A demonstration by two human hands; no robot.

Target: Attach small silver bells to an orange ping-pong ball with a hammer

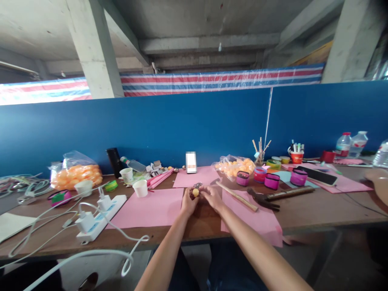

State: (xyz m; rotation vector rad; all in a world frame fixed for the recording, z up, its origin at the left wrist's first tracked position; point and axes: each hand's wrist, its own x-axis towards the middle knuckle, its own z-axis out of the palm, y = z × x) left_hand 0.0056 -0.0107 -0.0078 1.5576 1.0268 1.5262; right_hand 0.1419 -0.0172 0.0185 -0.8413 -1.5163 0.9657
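Observation:
My left hand (189, 201) and my right hand (211, 197) meet over the wooden table (318, 212), between two pink paper sheets (151, 210). Both pinch a small orange ball (195, 192) held between the fingertips. A small dark glittery bit (197, 185) sits just above the ball; what it is I cannot make out. A wooden stick (237, 196) lies just right of my right hand. Beyond the stick a hammer (279, 196) rests on the table.
A white power strip (98, 218) with chargers and cables lies at left. Bags of orange balls (76, 176) (235, 166), paper cups (140, 188), tape rolls (272, 181), a phone (191, 162), a pen cup (296, 155) and bottles (343, 144) crowd the back. Another person's arm (378, 182) is at far right.

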